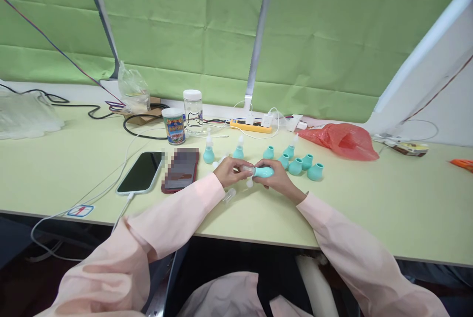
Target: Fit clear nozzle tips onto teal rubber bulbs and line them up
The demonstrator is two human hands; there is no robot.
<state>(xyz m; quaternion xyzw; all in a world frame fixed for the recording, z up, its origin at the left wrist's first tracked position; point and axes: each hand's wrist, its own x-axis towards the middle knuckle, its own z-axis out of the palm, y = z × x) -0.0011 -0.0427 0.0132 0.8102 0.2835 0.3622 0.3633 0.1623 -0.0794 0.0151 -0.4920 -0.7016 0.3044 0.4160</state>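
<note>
My right hand (278,179) grips a teal rubber bulb (264,172) lying sideways just above the table. My left hand (230,170) pinches the clear tip (247,169) at the bulb's left end. Both hands are closed and meet at the middle of the pale green table (74,169). Behind them stand several more teal bulbs (295,166), some with clear tips (209,152). Loose clear tips (229,194) lie on the table by my left wrist.
Two phones (141,172) (181,169) lie at the left, one on a white cable. A printed cup (174,126) and a clear jar (192,111) stand behind them. A yellow power strip (251,126), a red plastic bag (342,140) and a green backdrop are at the back.
</note>
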